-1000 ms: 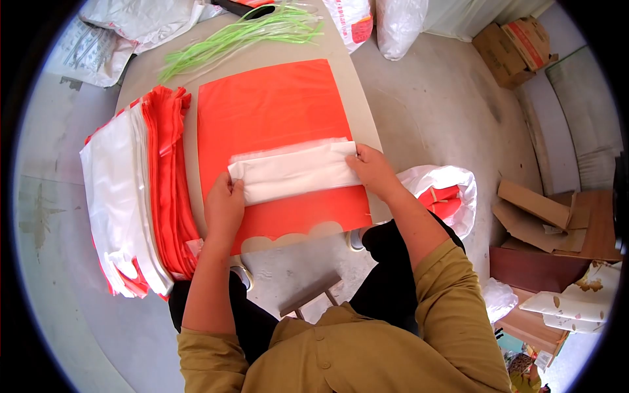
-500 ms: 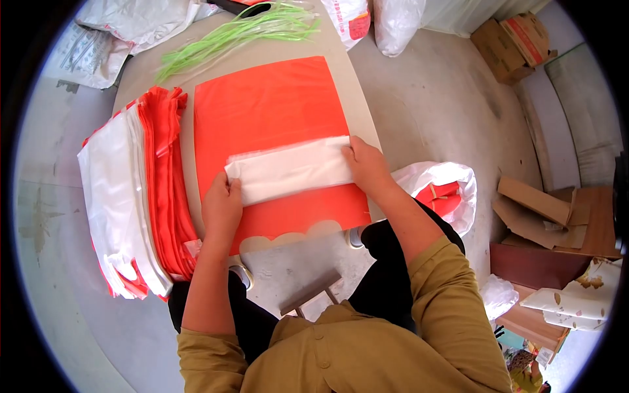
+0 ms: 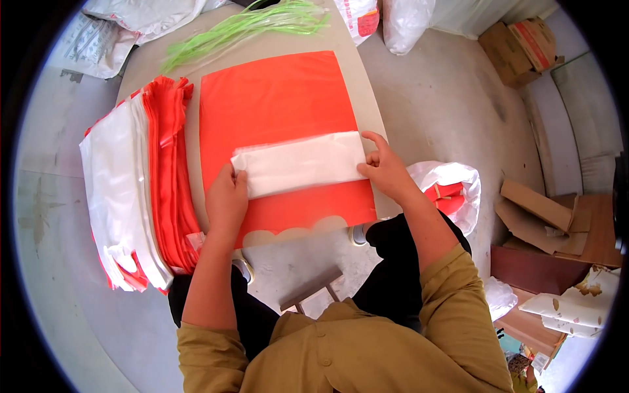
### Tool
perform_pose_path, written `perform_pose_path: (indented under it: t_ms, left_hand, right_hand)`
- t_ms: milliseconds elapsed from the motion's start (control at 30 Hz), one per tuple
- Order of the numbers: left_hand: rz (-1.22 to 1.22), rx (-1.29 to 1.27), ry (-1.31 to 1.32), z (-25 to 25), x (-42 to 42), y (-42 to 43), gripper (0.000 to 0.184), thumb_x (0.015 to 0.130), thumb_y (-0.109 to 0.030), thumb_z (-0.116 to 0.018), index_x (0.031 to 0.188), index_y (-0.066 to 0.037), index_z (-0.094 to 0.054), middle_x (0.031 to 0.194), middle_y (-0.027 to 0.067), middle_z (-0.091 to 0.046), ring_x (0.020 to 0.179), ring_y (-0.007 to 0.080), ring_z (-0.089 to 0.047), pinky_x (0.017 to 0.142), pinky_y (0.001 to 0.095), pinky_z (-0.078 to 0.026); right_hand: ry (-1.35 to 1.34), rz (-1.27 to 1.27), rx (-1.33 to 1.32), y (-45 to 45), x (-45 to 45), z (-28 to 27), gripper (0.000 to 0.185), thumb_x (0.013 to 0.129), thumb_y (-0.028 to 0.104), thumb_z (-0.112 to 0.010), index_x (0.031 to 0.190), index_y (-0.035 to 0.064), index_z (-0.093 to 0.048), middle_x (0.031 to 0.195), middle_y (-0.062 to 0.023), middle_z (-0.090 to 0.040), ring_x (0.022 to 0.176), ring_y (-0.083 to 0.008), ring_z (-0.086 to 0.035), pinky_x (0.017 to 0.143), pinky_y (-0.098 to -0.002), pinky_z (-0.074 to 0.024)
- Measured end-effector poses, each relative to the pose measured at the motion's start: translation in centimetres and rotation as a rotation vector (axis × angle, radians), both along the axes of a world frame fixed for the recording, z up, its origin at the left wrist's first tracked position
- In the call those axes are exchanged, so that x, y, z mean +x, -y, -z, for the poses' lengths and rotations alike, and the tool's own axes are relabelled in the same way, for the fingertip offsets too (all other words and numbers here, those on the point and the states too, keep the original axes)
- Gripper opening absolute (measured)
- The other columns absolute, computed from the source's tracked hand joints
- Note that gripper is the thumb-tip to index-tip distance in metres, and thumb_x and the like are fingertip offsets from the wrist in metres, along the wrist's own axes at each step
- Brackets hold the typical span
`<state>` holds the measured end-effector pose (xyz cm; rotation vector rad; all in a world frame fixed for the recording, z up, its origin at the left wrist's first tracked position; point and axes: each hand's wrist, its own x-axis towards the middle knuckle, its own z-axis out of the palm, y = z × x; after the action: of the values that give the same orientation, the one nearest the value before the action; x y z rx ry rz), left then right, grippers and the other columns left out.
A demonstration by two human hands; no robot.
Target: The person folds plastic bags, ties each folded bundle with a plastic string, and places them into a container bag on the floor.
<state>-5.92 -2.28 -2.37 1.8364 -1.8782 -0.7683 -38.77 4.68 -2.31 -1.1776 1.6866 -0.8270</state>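
Observation:
A folded white plastic sheet (image 3: 301, 162) lies crosswise over a red plastic sheet (image 3: 278, 95), which has a scalloped edge toward me. My left hand (image 3: 227, 196) pinches the white sheet's left end between thumb and fingers. At the other end, my right hand (image 3: 388, 169) holds the lower right corner by the thumb, its index finger raised and curved away. To the left of the red sheet is a thick stack of red and white plastic bags (image 3: 141, 187), hanging over the table's side.
Green plastic strips (image 3: 246, 33) lie at the far end of the table (image 3: 363, 92). White sacks (image 3: 92, 46) stand beyond its left corner. On the floor at right are a white bag with red pieces (image 3: 449, 190) and cardboard boxes (image 3: 517, 52). A stool (image 3: 311, 291) shows between my legs.
My right index finger has lifted off the white sheet, and that hand's thumb sits lower on its right edge. My left hand keeps its pinch. The whole view has shifted slightly.

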Motion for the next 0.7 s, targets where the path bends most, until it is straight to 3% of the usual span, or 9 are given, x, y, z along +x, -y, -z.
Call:
perform_pose_path:
  t_ms: [133, 233, 333, 400, 467, 567, 700]
  left_hand:
    - [0.012, -0.036, 0.012, 0.1, -0.1, 0.1, 0.028, 0.099, -0.028, -0.060, 0.099, 0.000, -0.060, 0.088, 0.0216, -0.068, 0.085, 0.0406, -0.066, 0.076, 0.0467, -0.050]
    - [-0.008, -0.015, -0.009, 0.0, -0.2, 0.0, 0.027, 0.099, -0.027, -0.061, 0.098, 0.000, -0.061, 0.088, 0.0215, -0.068, 0.085, 0.0406, -0.066, 0.076, 0.0465, -0.050]
    - [-0.009, -0.009, -0.009, 0.3, 0.0, 0.0, 0.027, 0.099, -0.027, -0.061, 0.098, 0.000, -0.061, 0.088, 0.0214, -0.069, 0.084, 0.0398, -0.067, 0.076, 0.0463, -0.050]
    - [-0.015, -0.008, -0.007, 0.1, -0.1, -0.1, 0.027, 0.099, -0.027, -0.061, 0.098, 0.000, -0.061, 0.089, 0.0210, -0.069, 0.084, 0.0391, -0.067, 0.075, 0.0456, -0.051]
    - [-0.006, 0.002, -0.020, 0.1, -0.3, 0.0, 0.028, 0.099, -0.027, -0.061, 0.098, 0.000, -0.061, 0.089, 0.0205, -0.069, 0.083, 0.0384, -0.067, 0.075, 0.0448, -0.051]
    - [0.000, 0.023, -0.040, 0.3, -0.1, 0.1, 0.027, 0.099, -0.027, -0.060, 0.099, 0.000, -0.061, 0.088, 0.0201, -0.069, 0.083, 0.0374, -0.068, 0.075, 0.0436, -0.051]
    - [-0.009, -0.022, -0.074, 0.6, -0.1, 0.1, 0.026, 0.100, -0.026, -0.060, 0.103, 0.000, -0.062, 0.086, 0.0184, -0.070, 0.081, 0.0369, -0.068, 0.075, 0.0423, -0.052]
  right_hand:
    - [-0.284, -0.082, -0.032, 0.1, 0.4, 0.1, 0.064, 0.090, 0.007, -0.065, 0.149, 0.0090, -0.041, 0.081, -0.0053, -0.062, 0.075, -0.0180, -0.060, 0.075, -0.0324, -0.0476]
    - [-0.377, -0.064, 0.028, -0.2, 1.4, -2.1, 0.056, 0.090, 0.006, -0.065, 0.144, 0.0071, -0.047, 0.093, -0.0104, -0.067, 0.088, -0.0265, -0.065, 0.085, -0.0384, -0.0505]
    - [-0.816, -0.094, -0.498, 0.1, 2.7, -1.3, 0.056, 0.090, 0.010, -0.067, 0.144, 0.0073, -0.051, 0.122, -0.0143, -0.067, 0.116, -0.0325, -0.062, 0.102, -0.0438, -0.0476]
    - [-0.699, -0.411, -0.620, 1.1, 4.0, 0.4, 0.057, 0.090, 0.016, -0.070, 0.144, 0.0077, -0.053, 0.149, -0.0151, -0.053, 0.139, -0.0346, -0.047, 0.117, -0.0474, -0.0371]
    - [-0.728, -0.617, -0.702, 1.5, 7.3, 0.8, 0.052, 0.096, 0.029, -0.066, 0.145, 0.0142, -0.056, 0.157, -0.0119, -0.045, 0.148, -0.0326, -0.038, 0.121, -0.0526, -0.0292]
    - [-0.799, -0.731, -0.630, 2.1, 10.3, 1.5, 0.059, 0.097, 0.041, -0.063, 0.150, 0.0181, -0.051, 0.166, -0.0094, -0.033, 0.155, -0.0324, -0.024, 0.123, -0.0568, -0.0214]
    - [-0.859, -0.652, -0.530, 3.1, 11.3, 2.0, 0.064, 0.098, 0.051, -0.058, 0.154, 0.0216, -0.048, 0.168, -0.0094, -0.028, 0.156, -0.0345, -0.020, 0.123, -0.0596, -0.0175]
